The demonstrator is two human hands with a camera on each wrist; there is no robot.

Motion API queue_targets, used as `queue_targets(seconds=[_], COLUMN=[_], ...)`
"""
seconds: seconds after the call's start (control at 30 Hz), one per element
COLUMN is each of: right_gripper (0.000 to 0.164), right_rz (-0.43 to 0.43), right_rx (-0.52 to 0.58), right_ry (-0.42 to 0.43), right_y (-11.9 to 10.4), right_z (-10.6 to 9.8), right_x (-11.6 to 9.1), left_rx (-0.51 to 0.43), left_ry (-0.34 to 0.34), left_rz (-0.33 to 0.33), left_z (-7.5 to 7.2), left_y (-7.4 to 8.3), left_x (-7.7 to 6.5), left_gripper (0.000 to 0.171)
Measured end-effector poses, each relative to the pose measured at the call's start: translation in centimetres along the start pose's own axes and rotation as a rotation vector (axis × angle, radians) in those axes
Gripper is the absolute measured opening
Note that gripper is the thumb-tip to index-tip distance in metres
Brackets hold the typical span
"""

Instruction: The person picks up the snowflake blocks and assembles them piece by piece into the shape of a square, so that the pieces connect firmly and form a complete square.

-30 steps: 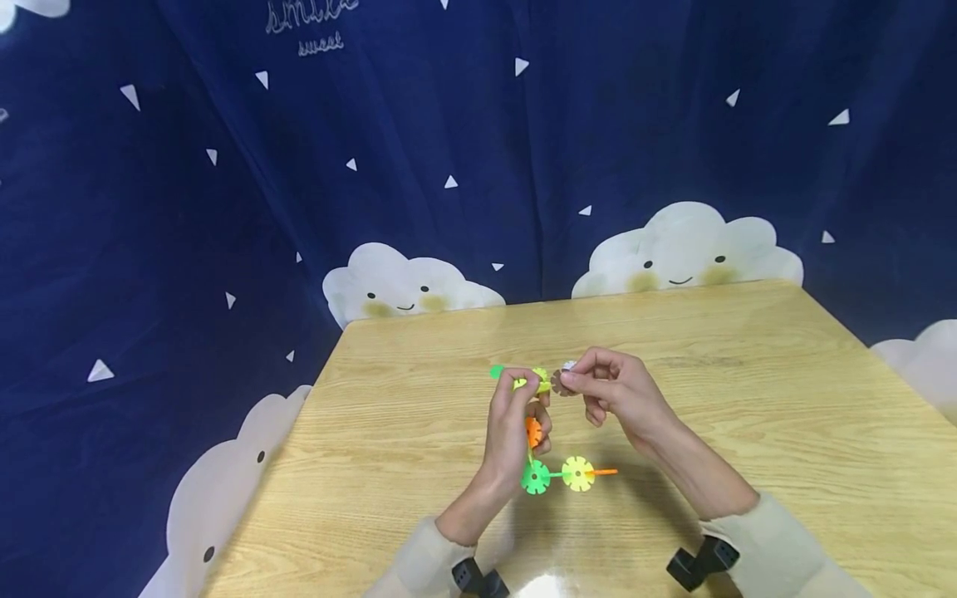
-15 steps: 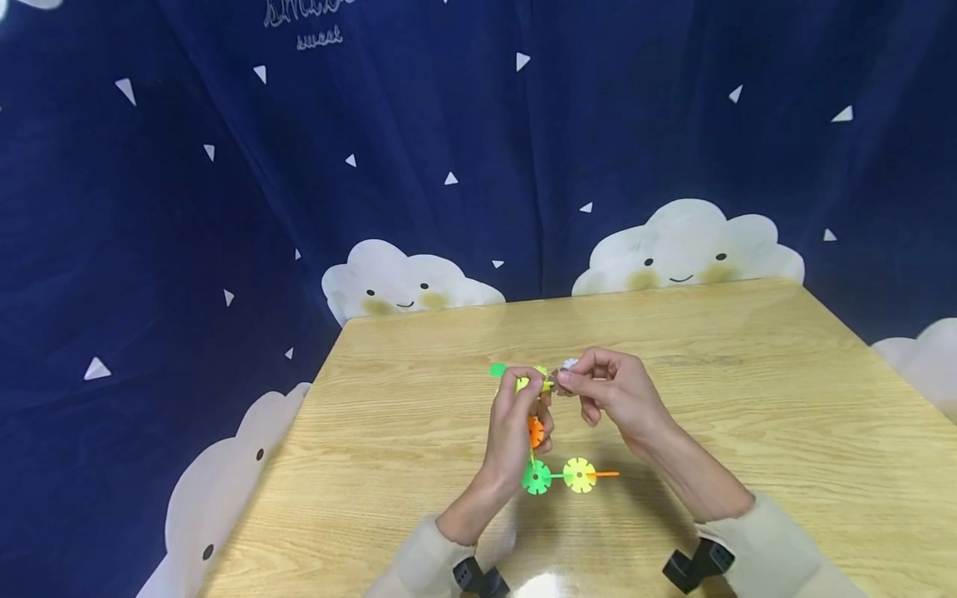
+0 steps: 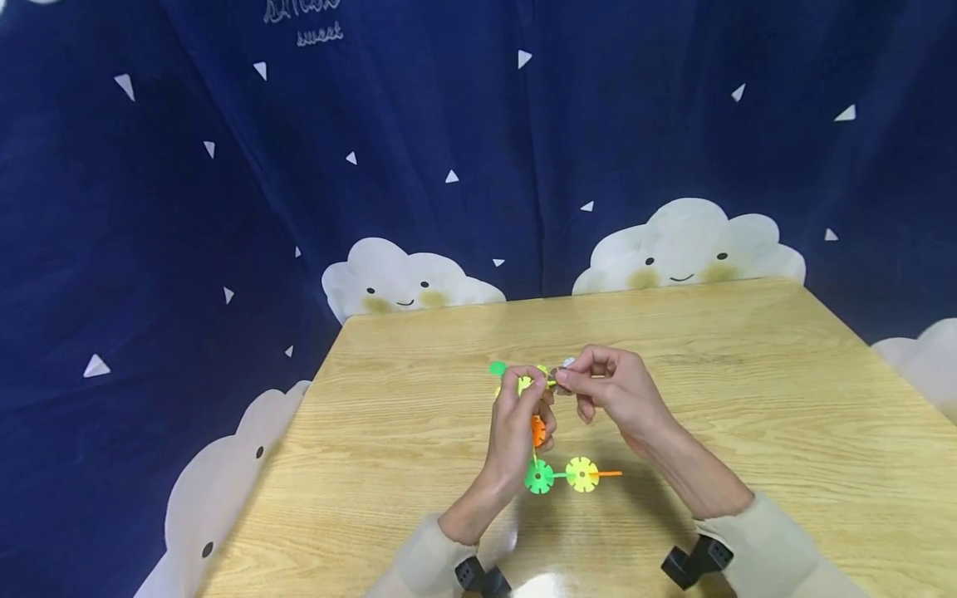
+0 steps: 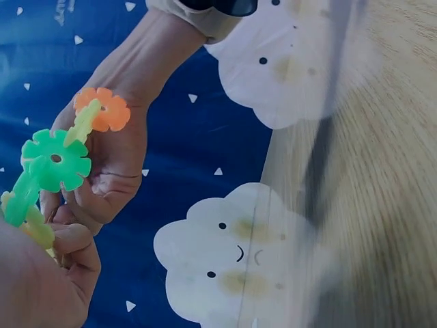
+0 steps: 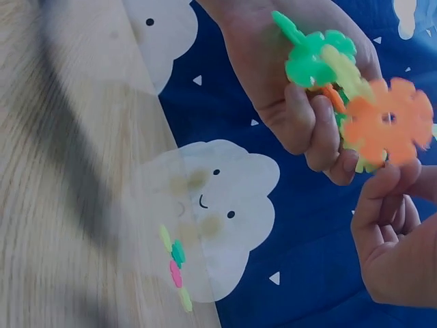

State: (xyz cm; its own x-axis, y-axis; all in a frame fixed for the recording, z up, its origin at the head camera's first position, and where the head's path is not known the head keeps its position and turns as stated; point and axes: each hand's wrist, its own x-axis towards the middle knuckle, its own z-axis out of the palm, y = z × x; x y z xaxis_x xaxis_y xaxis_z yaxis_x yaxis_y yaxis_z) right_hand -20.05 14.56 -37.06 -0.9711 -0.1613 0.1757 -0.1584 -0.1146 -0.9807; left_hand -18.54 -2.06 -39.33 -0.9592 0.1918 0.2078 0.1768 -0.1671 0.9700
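In the head view my left hand [image 3: 516,423] grips a chain of slotted plastic snowflake discs. An orange disc [image 3: 538,431] shows by its fingers, and below hang a green disc [image 3: 539,477] and a yellow disc [image 3: 582,474]. Thumb and forefinger pinch more yellow pieces at the top; a round green piece [image 3: 498,368] sticks out to the left. My right hand [image 3: 620,394] pinches a grey-brown disc [image 3: 562,384], mostly covered by fingers, right at the yellow pieces' edge. A whitish disc [image 3: 569,362] peeks out behind it.
Both hands are over a wooden table [image 3: 389,457] with a dark blue curtain [image 3: 419,124] behind. The right wrist view shows a short row of green, pink and yellow pieces [image 5: 176,273] near the table edge. Black cameras [image 3: 698,561] sit on both sleeves.
My right hand has brought the grey-brown disc slightly left, up to the yellow pieces. My left hand and its chain have shifted a little to the right.
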Motion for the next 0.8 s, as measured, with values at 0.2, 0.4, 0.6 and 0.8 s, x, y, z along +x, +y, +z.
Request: queue_targets(seconds=[0.2,0.4,0.6,0.8], right_gripper=[0.013,0.020,0.022,0.025], right_rz=[0.008,0.019,0.004,-0.004], right_rx=[-0.048,-0.100,-0.148,-0.183], right_ry=[-0.033,-0.037,-0.078,-0.125], right_y=[0.1,0.6,0.6,0.3], right_z=[-0.3,-0.3,0.0,0.2], right_x=[0.1,0.6,0.8,0.9], left_rx=[0.144,0.160,0.175,0.197], left_ry=[-0.001,0.039,0.045,0.086], left_rz=[0.035,0.016,0.013,0.015], left_z=[-1.0,-1.5,-1.3,-1.1], left_y=[0.0,0.0,0.3,0.3], left_x=[-0.2,0.0,0.1,0.1], left_gripper=[0.032,0.033,0.028,0.026])
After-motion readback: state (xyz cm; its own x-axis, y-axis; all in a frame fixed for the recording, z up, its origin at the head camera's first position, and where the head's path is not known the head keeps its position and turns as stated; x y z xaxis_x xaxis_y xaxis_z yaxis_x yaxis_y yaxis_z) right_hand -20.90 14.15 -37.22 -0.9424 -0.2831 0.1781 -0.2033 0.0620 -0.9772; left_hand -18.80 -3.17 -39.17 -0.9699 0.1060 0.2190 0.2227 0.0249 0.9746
